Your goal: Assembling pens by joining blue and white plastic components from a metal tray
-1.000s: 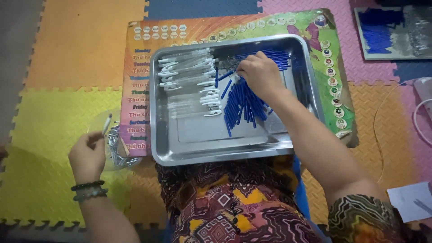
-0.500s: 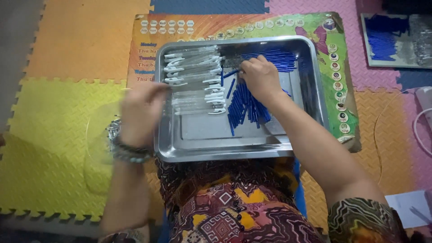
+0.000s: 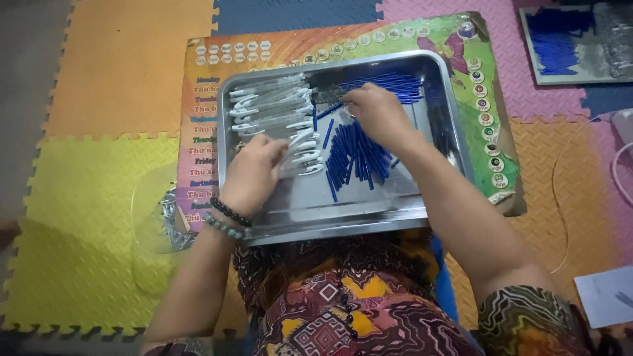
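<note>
Our left hand [image 3: 254, 173] curls over the white clips [image 3: 277, 122], grip unclear | our right hand [image 3: 376, 115] rests with bent fingers on the blue sticks [image 3: 356, 158] | sticks lie pointing away from us, nearest our right hand | all inside the metal tray [image 3: 330, 221]
</note>
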